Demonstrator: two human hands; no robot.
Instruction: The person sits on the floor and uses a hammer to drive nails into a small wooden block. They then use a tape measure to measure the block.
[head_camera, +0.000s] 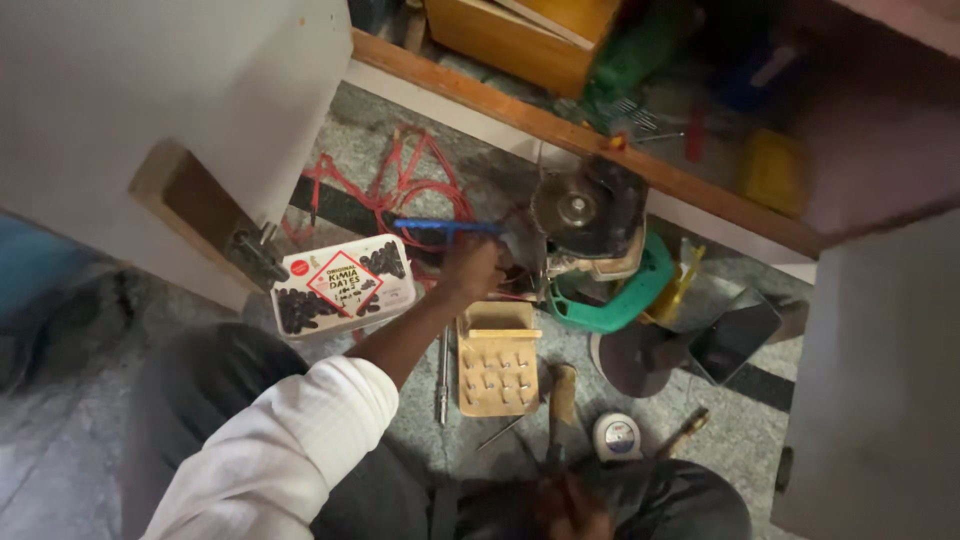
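Note:
My left hand, on a white-sleeved arm, reaches forward over the stone floor. Its fingers are closed around a blue-handled tool that lies across a tangle of red wire. Right of that hand sits an angle grinder with its disc facing up. A wooden block with rows of holes lies just below the hand. My right hand is low at the bottom edge, dim and blurred, closed on a thin dark two-handled tool like pliers.
A white box with a red diamond label lies left of my arm. A green-handled saw, dark round disc, dark tablet, tape measure, wooden handle and metal rod lie around. An open white cabinet door stands left.

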